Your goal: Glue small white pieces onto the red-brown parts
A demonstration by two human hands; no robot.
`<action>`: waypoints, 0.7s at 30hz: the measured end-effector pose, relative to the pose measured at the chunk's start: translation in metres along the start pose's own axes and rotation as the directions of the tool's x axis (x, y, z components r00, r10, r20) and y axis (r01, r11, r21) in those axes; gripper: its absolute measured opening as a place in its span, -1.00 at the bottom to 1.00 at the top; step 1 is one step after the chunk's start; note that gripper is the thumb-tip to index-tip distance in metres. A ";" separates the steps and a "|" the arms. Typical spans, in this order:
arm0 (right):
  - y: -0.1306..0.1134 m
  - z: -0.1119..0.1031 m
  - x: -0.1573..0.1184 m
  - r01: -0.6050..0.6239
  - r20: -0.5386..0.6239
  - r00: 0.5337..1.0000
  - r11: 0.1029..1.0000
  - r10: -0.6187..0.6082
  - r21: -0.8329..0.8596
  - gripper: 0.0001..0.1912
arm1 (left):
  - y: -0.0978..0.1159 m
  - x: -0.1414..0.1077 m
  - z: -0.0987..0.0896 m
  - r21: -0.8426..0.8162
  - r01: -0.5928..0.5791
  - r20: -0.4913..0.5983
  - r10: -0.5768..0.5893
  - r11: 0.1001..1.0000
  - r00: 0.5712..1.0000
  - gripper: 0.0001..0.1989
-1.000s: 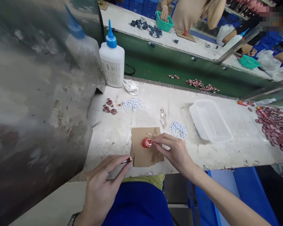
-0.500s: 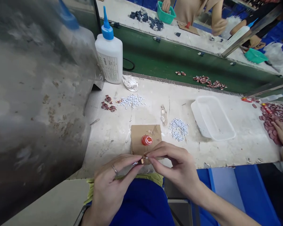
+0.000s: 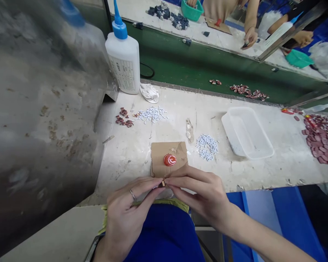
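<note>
Between the fingertips of my left hand (image 3: 131,209) is a small dark brown piece (image 3: 162,184) with a tan part on it. My right hand (image 3: 205,191) is closed, its thumb and fingers pinched against the same piece; anything else between them is too small to make out. Just beyond my fingertips lies a brown cardboard square (image 3: 157,154) with a round red, glossy blob (image 3: 170,160) on it. A ring of tiny pale blue-white bits (image 3: 207,147) lies to the right of the cardboard. More such bits (image 3: 153,114) sit farther back on the left, beside small dark red pieces (image 3: 124,117).
A white bottle with a blue nozzle (image 3: 124,62) stands at the back left, by a large metal surface (image 3: 43,109). A clear plastic tray (image 3: 247,133) is on the right. Reddish pieces (image 3: 321,140) are piled at far right. Other people's hands work across the green divider (image 3: 175,62).
My right fingertips have closed in on the piece in my left hand. The other person's hand at the far right has left the reddish pile. The view has shifted slightly.
</note>
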State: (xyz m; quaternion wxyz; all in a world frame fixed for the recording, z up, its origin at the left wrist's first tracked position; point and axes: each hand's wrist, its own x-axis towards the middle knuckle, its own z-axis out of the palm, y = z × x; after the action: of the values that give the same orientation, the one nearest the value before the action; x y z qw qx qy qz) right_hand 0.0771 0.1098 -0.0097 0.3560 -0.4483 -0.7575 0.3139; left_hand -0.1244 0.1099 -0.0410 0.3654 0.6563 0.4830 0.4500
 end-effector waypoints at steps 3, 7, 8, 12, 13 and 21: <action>-0.005 -0.004 -0.001 0.084 0.009 0.996 0.980 -0.084 -0.182 -0.69 | 0.004 0.001 0.002 -0.023 0.029 -0.039 -0.030 0.999 0.999 -0.76; -0.012 -0.010 -0.001 0.194 0.051 0.981 0.924 -0.187 -0.331 -0.61 | 0.009 0.003 0.006 -0.098 0.085 -0.032 -0.088 0.992 0.996 -0.75; -0.013 -0.011 -0.001 0.178 0.049 0.984 0.932 -0.172 -0.316 -0.61 | 0.009 0.003 0.007 -0.110 0.099 -0.032 -0.103 0.989 0.994 -0.76; -0.011 -0.011 0.001 -0.057 -0.051 0.997 0.998 0.055 -0.030 -0.59 | 0.008 0.002 0.006 -0.158 0.191 -0.018 -0.197 0.969 0.980 -0.79; -0.010 -0.010 0.002 -0.121 -0.057 0.991 0.991 0.125 0.063 -0.58 | 0.007 0.002 0.005 -0.179 0.214 -0.006 -0.218 0.960 0.976 -0.77; 0.004 -0.003 0.029 -0.285 0.145 0.956 0.919 0.253 0.272 -0.92 | -0.004 -0.011 -0.003 -0.029 0.141 0.000 -0.141 0.990 0.990 -0.56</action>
State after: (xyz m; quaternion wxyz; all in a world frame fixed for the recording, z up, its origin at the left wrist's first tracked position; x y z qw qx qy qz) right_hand 0.0717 0.1383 -0.0035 0.3300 -0.4736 -0.6524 0.4910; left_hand -0.1299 0.1003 -0.0466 0.4051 0.6147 0.5220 0.4306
